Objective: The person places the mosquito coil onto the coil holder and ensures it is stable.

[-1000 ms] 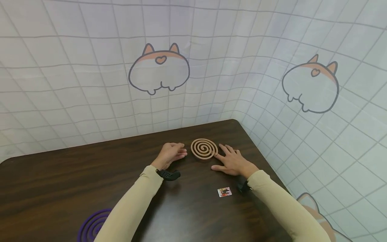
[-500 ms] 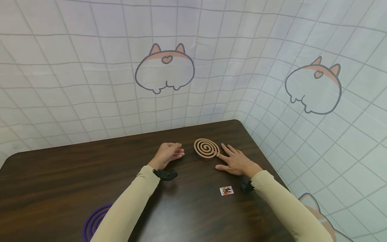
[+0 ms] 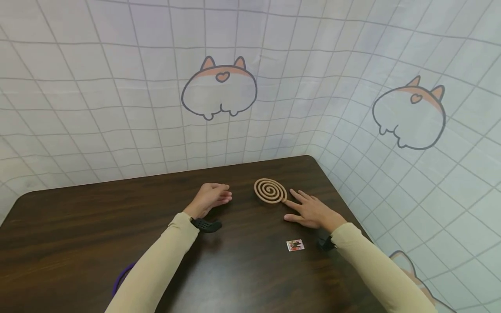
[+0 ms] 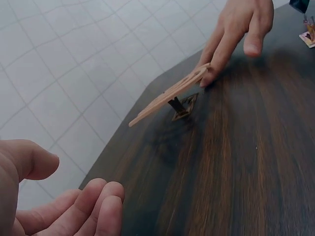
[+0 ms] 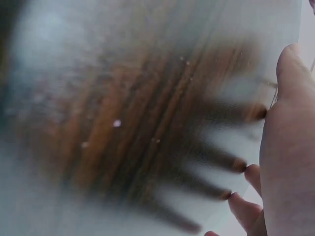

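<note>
A tan spiral mosquito coil (image 3: 270, 191) sits near the far right part of the brown table. The left wrist view shows that coil (image 4: 167, 96) tilted on a small dark stand (image 4: 183, 106). My right hand (image 3: 313, 212) lies to the right of it, fingers spread, the index fingertip at the coil's near right edge. In the right wrist view, the right hand's (image 5: 285, 132) fingertips reach the tabletop. My left hand (image 3: 208, 198) is left of the coil and apart from it, fingers loosely bent, holding nothing.
A small picture card (image 3: 295, 245) lies on the table (image 3: 235, 269) nearer than the coil. Part of a purple ring shape (image 3: 122, 277) shows beside the left sleeve, mostly hidden. White grid-patterned curtains (image 3: 156, 108) hang behind the table and along its right side.
My left hand has drawn leftward, farther from the coil. The right hand stays by the coil's edge. The head view has turned slightly left, and more of the purple shape is hidden.
</note>
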A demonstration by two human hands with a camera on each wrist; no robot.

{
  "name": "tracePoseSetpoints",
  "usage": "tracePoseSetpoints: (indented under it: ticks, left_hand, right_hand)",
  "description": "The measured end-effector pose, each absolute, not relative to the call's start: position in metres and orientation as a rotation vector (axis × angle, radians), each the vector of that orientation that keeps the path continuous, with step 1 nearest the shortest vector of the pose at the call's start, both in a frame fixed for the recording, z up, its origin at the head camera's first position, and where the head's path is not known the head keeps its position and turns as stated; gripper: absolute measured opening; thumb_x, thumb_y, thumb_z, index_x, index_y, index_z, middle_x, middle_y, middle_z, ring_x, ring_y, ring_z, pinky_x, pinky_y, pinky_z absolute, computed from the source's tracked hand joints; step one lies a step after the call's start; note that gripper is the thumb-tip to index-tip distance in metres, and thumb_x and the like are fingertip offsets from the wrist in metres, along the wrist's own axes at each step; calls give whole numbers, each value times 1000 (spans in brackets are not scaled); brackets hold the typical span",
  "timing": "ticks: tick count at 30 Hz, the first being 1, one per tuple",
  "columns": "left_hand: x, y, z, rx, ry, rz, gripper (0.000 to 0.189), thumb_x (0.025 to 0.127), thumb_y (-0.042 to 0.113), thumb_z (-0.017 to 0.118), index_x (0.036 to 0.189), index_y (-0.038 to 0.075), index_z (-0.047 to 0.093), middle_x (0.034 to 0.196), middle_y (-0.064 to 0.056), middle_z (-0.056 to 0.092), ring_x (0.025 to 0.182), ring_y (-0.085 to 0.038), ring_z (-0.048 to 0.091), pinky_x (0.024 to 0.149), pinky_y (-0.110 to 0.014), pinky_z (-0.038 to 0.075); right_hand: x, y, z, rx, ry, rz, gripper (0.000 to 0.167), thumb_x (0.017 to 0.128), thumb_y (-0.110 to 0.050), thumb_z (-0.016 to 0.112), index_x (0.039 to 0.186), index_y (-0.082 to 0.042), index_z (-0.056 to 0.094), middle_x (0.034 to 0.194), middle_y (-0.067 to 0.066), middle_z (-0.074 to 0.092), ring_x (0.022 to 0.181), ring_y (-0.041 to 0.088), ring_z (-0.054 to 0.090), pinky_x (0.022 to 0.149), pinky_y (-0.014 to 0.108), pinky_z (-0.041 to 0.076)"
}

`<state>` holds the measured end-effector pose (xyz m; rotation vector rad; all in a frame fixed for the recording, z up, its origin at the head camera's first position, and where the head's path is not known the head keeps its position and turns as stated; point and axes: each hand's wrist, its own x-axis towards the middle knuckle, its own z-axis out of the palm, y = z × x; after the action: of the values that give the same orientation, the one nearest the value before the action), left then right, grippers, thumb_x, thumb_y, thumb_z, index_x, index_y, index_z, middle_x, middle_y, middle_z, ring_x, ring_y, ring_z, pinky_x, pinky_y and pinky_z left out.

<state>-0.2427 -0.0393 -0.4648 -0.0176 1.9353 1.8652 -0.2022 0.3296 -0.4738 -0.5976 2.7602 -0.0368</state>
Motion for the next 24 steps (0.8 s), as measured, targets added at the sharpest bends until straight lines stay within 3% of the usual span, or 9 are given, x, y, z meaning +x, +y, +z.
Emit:
tracePoseSetpoints:
  ticks: [18,24]
  left_hand:
    - [-235,-62,-452,86,2025,1747,48,108,24,55,140,-11,52,127,-26,66,105,-22,74,102,-37,59]
    - [-229,-73,-451,123,2070,1715,47,108,25,55,140,-11,53,128,-29,66,102,-19,74,97,-33,61]
  right_hand:
    - [-177,343,-469,-652,2800,-76,72,102,-69,42,163,-33,31,171,17,28,152,48,35,114,72,37]
    - [-167,346,-464,-707,2808,-96,70,103,-66,45,163,-31,33,169,18,31,150,47,39,113,71,39]
